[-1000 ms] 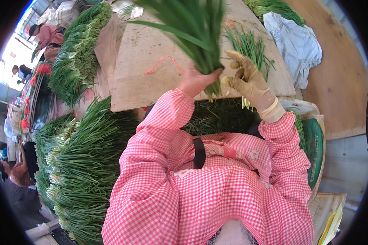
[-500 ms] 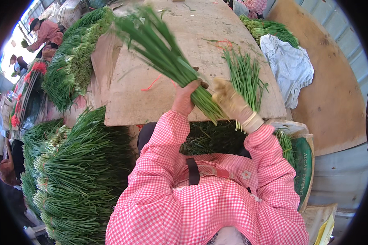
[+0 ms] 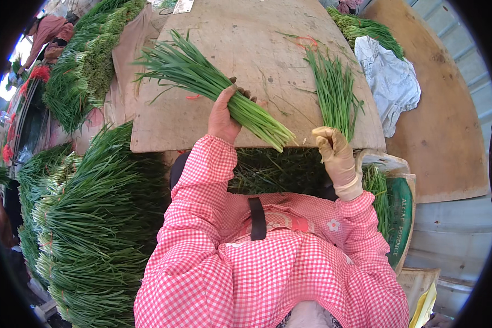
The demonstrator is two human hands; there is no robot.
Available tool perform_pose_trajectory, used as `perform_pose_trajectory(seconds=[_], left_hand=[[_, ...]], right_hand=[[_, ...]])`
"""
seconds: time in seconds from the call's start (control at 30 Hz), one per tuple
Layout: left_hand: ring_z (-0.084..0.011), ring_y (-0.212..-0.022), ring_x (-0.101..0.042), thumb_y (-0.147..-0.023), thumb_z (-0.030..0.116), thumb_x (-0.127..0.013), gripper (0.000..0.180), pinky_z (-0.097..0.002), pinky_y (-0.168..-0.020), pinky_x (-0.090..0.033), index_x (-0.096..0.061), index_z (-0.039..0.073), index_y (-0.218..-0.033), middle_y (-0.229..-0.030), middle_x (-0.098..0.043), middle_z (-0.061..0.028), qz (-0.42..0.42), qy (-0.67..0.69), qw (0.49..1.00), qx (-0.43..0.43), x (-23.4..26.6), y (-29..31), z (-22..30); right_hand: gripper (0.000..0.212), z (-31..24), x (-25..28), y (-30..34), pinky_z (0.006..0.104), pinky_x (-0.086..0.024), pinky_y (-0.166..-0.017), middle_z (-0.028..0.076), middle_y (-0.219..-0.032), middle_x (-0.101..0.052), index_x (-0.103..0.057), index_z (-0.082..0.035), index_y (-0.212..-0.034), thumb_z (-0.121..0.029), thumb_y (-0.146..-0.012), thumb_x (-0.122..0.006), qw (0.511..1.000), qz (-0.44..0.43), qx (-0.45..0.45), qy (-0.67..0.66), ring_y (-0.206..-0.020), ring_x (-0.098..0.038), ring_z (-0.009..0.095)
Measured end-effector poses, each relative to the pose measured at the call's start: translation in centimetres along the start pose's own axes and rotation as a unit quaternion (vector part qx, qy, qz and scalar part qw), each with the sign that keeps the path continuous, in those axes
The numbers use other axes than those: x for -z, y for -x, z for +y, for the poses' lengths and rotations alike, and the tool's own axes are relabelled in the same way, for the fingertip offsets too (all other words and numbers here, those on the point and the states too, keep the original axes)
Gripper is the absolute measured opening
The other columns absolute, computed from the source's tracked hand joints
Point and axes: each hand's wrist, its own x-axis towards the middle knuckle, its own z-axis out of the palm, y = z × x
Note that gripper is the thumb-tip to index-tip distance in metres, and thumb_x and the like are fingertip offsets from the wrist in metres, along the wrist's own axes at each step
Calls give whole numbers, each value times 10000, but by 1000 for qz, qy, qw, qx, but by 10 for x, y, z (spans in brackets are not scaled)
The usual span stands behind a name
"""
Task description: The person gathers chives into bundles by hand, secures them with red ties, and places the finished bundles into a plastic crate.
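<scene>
My bare left hand [image 3: 227, 113] is closed around a bunch of garlic chives [image 3: 199, 72], held slantwise over the wooden board [image 3: 164, 123]. Its leafy ends point to the far left, and the pale cut ends lean toward my right hand. My right hand [image 3: 336, 156], in a cream glove, is at the board's near edge with its fingers curled. Whether it pinches anything small cannot be made out. Just beyond the glove, a smaller pile of loose chives [image 3: 333, 90] lies on the board.
Bundled chives [image 3: 93, 235] are stacked high on my left, with more greens [image 3: 93, 65] behind. A white cloth [image 3: 385, 82] lies right of the board, near another chive heap [image 3: 366, 33]. Below it stands a green-sided box [image 3: 402, 213]. Another person [image 3: 49, 35] is at far left.
The bunch in my left hand has gone from blurred motion to sharp, shifting left and lower. My right hand has drawn away from its stems, down and to the right.
</scene>
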Motion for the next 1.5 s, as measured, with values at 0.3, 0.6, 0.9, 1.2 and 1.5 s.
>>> perform_pose_trajectory(seconds=[0.3, 0.6, 0.9, 1.2, 1.5], left_hand=[[-260, -664, -592, -793, 92, -597, 192, -436, -654, -551, -491, 31, -942, -781, -547, -104, 23, -46, 998, 38, 2, -6, -9], [-225, -685, -594, -788, 65, -589, 239, -385, -647, -546, -493, 31, -1004, -795, -548, -84, 5, -94, 995, 34, 0, -8, -12], [-241, -684, -614, -808, 98, -572, 141, -373, -664, -547, -517, -2, -891, -777, -556, -96, 48, -56, 995, 62, -5, -2, -6], [-242, -677, -611, -789, 102, -593, 151, -366, -629, -543, -511, 5, -870, -775, -553, -100, 54, -39, 994, 84, 2, -6, -9], [-246, -629, -594, -766, 85, -594, 149, -406, -619, -533, -507, 21, -869, -739, -553, -98, 78, -47, 992, 90, -1, -5, -12]], right_hand=[[107, -11, -45, -33, 361, -465, -651, 88, -825, -586, -569, -95, -913, -129, -814, -550, 951, -115, 134, 252, -766, -581, 282], [88, 16, -22, -29, 282, -453, -681, 95, -844, -596, -583, -54, -915, -67, -831, -564, 997, -30, -5, 69, -747, -584, 226], [170, -22, -57, -24, 291, -466, -647, 86, -839, -597, -580, -54, -953, -64, -787, -620, 986, -68, 100, 112, -748, -590, 219], [112, -12, -69, -23, 215, -377, -523, -7, -684, -523, -566, -49, -885, -73, -801, -635, 997, -69, -39, 19, -581, -448, 67], [67, -4, -50, -23, 201, -351, -512, -48, -644, -483, -539, -55, -799, -81, -828, -594, 976, -172, -128, -38, -589, -417, 30]])
